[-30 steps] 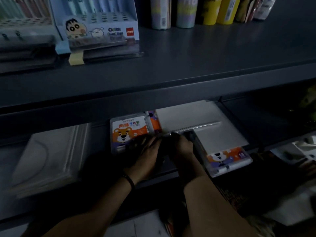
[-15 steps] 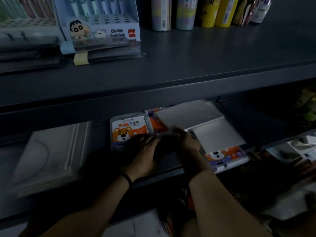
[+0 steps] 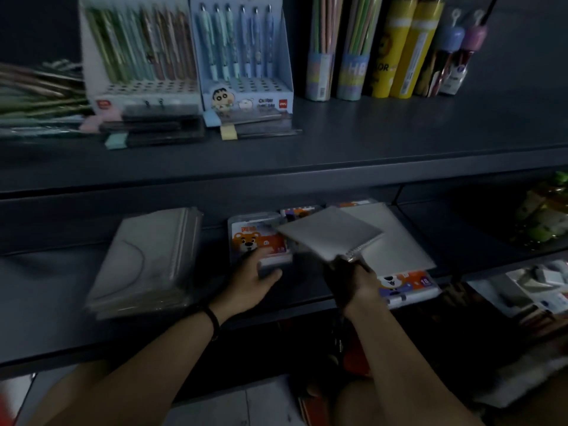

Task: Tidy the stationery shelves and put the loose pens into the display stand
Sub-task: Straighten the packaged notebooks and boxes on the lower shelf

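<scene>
Two hands are working at the lower shelf, mid-frame. We are noting that the right hand is grasping a grey spiral notebook by its near corner, tilted over the bear-printed case. The left hand is lying unclenched, fingers spread, against that case's near edge. The display stand is holding pens upright at upper centre-left. Loose pens are lying blurred at far left.

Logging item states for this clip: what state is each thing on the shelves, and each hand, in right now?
Grey spiral-bound notebook: closed, raised, tilted, gripped by right hand.
Bear-printed clear plastic case: lying flat, left hand resting on it.
Blue cartoon pen display stand: upright, back row filled, front holes empty.
Grey notebook stack: flat on lower shelf.
</scene>
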